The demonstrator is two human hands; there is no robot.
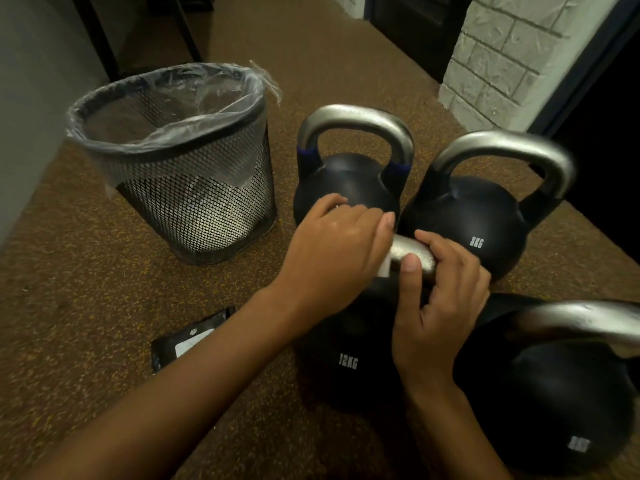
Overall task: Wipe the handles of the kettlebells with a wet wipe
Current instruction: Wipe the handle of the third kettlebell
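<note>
Step in hand: wiping the handle of the 12KG kettlebell [346, 362], the front-left of four bells on the speckled rubber floor [86, 271].

- Left hand [339, 251] is reaching across and clenching around the white wet wipe [408, 252]. Its thumb is lying along the top; its fingers are curling down out of view.
- Right hand [440, 306] is grasping the same wipe from the near side. The thumb is pressing on the wipe and the fingers [446, 251] are hooking over the far side.
- The wipe is bunching between the two sets of fingers, wrapped over the bell's handle. That handle is mostly hidden under wipe and hands.
- Just beyond the fingers: the blue-banded kettlebell [349, 188] and the 8KG kettlebell [478, 220], both with bare steel handles.
- To the right of the right-hand fingers, nearer the camera: the fourth kettlebell [571, 410].
- Well left of the left fingers: a mesh wastebasket [173, 188] with a plastic liner. Below the left forearm: a black wipe packet [187, 341].

Judgement: mid-task. I cannot tell which of the other handles are done.

The next move is calling for sliding the wrapped wipe along the curve of the handle and down both legs. After that, lifting clear to a neighbouring handle without dropping the wipe.
</note>
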